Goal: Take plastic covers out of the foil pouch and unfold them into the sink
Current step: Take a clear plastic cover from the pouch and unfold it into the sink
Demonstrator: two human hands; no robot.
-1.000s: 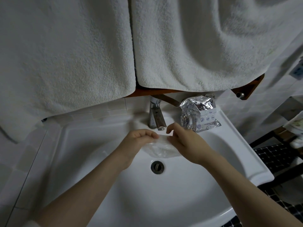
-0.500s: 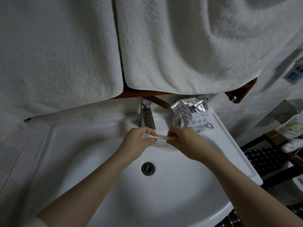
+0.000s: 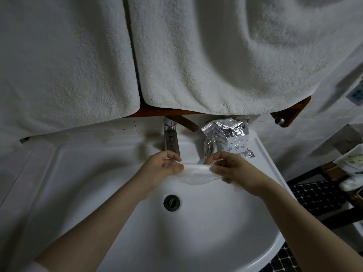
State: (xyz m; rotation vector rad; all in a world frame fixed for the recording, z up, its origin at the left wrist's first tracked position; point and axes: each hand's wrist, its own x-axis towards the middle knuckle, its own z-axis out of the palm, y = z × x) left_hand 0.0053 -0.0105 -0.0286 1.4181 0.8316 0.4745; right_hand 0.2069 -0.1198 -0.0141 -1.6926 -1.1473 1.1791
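A clear plastic cover (image 3: 196, 172) is stretched between my two hands above the white sink (image 3: 206, 242). My left hand (image 3: 160, 169) pinches its left end and my right hand (image 3: 232, 169) pinches its right end; the loose film sags below my fingers. The crumpled silver foil pouch (image 3: 225, 137) stands on the sink's back ledge, just behind my right hand and right of the tap (image 3: 170, 138). The sink's drain (image 3: 171, 202) lies below and between my hands.
Two white towels (image 3: 216, 55) hang from a wooden rail over the back of the sink, close above the tap and pouch. A dark mosaic floor and a rack (image 3: 324, 195) with small items lie to the right of the sink.
My hands have moved apart, stretching the cover wider between them. The view has shifted a little relative to the sink.
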